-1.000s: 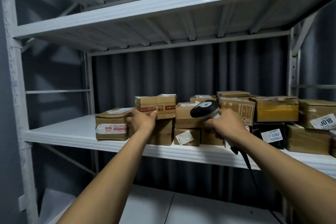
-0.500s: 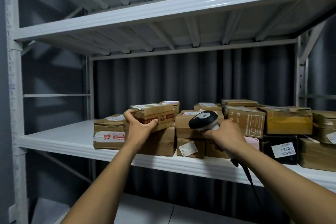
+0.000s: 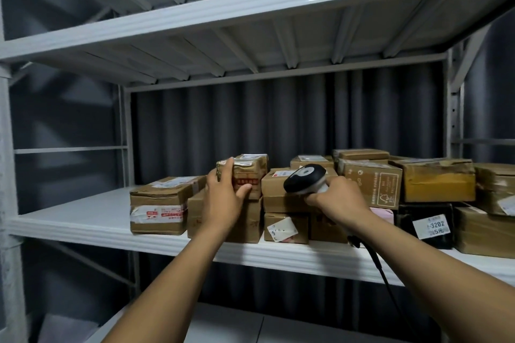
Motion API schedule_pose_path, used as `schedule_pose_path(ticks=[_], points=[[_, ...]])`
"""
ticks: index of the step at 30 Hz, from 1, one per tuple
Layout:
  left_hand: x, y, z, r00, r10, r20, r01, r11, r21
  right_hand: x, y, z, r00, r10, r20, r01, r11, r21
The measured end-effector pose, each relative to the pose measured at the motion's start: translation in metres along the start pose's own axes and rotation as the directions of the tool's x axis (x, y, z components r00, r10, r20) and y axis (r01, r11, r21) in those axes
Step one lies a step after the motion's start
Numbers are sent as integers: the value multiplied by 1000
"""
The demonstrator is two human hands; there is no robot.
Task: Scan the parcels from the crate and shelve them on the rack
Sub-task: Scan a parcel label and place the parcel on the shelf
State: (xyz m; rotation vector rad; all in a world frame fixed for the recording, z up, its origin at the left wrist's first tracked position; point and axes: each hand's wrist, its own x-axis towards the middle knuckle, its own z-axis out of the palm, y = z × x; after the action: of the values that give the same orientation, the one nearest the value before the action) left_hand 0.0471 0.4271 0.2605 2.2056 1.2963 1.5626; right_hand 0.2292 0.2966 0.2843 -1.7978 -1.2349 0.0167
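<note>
A small taped cardboard parcel with red print sits on top of a bigger brown box on the white rack shelf. My left hand grips this parcel from its left end, thumb under its front. My right hand holds a black and white barcode scanner, its head pointing left toward the parcel, its cable hanging down over the shelf edge. The crate is out of view.
Several cardboard parcels crowd the shelf's middle and right, among them a taped box at the left end and a black box labelled 3202. An upper shelf hangs overhead. A lower shelf lies below. The shelf's left part is bare.
My left hand has turned the small parcel end-on and set it further back on the bigger box. The scanner hand stays close beside it.
</note>
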Motion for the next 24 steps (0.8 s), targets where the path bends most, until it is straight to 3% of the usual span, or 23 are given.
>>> schedule_pose_path(ticks=[14, 19, 24], points=[[20, 15, 1, 988, -65, 137, 53, 995, 86, -6, -9, -10, 1000, 15, 12, -14, 998, -60], [-1, 26, -18, 995, 21, 99, -46, 967, 249, -24, -4, -25, 999, -11, 31, 10, 999, 33], [-45, 35, -29, 978, 89, 190, -148, 934, 324, -63, 7, -30, 998, 32, 45, -36, 995, 97]])
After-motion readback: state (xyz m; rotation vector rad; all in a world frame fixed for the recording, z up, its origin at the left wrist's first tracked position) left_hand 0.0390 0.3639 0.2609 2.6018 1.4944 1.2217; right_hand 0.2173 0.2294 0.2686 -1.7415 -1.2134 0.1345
